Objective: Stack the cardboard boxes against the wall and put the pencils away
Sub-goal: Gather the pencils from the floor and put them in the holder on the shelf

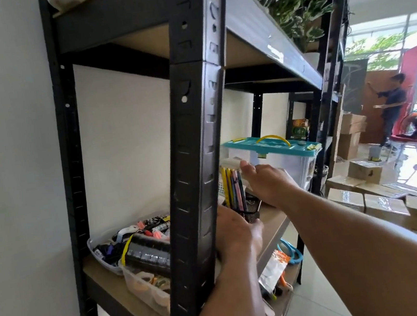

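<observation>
We stand close against a black metal shelving unit (193,138), its front upright crossing the middle of our view and hiding part of what we reach for. On the wooden shelf board (271,219) a black mesh pencil holder (251,209) sits near the front edge, with the coloured pencils (233,186) standing upright in it. Our left hand (237,232) wraps around the near side of the holder, fingers curled against the mesh, forearm rising from below just right of the upright. Our right hand (267,184) reaches in from the right with the arm extended, fingers loosely spread beside the pencil tops, the thumb raised; we cannot tell whether it grips anything. Just behind the hands stands a clear storage box with a teal lid (271,149), leaving little room at the back of the shelf. To the left, beyond the upright, clear tubs of tape rolls and small items (137,251) fill that end of the board. The cardboard boxes (389,205) lie on the floor to the right, well apart from the shelving, with open tiled floor (321,306) between them and us.
</observation>
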